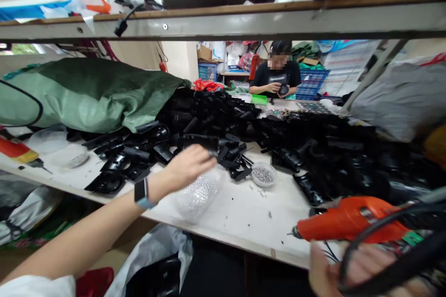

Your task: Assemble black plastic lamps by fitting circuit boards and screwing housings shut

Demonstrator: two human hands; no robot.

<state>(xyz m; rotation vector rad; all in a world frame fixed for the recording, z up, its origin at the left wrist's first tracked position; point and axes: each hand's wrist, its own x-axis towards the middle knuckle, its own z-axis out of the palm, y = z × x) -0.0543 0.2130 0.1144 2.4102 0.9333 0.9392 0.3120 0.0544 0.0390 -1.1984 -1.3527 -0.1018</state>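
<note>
Head view: the left hand (188, 167), fingers narrowed, reaches into heaped black moulded plastic parts (209, 116) on a white table (244, 213), near a small bowl of silver screws (263, 175); the right hand (331, 274) sits below an orange electric drill (348, 220), its grip unclear.

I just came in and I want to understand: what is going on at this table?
A person stands at a long table heaped with black plastic parts. Their left hand reaches toward the parts, above a clear bag and near a bowl of screws. Their right hand is low at the table edge, under an orange drill with a black cable. Across the table, a co-worker handles a round black part.
</note>
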